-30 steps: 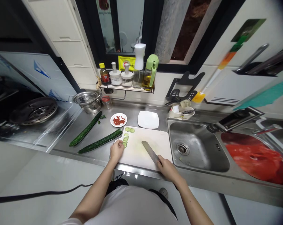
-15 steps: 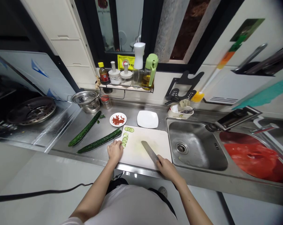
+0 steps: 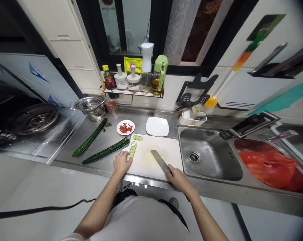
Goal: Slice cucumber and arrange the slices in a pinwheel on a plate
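Note:
My right hand (image 3: 175, 176) is closed round the handle of a knife (image 3: 159, 161), whose blade lies over the white cutting board (image 3: 151, 169). At the board's left edge, my left hand (image 3: 121, 163) has its fingers bent, with thumb and fingertips at the lower end of a row of cucumber slices (image 3: 132, 148). Whether it grips a slice is hard to see. More slices (image 3: 137, 137) lie at the board's top left corner. Two long cucumbers, one nearer (image 3: 105, 151) and one farther (image 3: 90, 137), rest on the steel counter left of the board.
Behind the board are a plate of red pieces (image 3: 125, 127) and a white square plate (image 3: 157, 127). A lidded pot (image 3: 92, 107) stands at the back left. The sink (image 3: 208, 154) is on the right, beside a red bag (image 3: 269, 167). Bottles fill a rack (image 3: 135, 92) above.
The view has shifted slightly. My left hand's thumb and fingers have spread a little at the lower slices. The knife and my right hand look almost unchanged.

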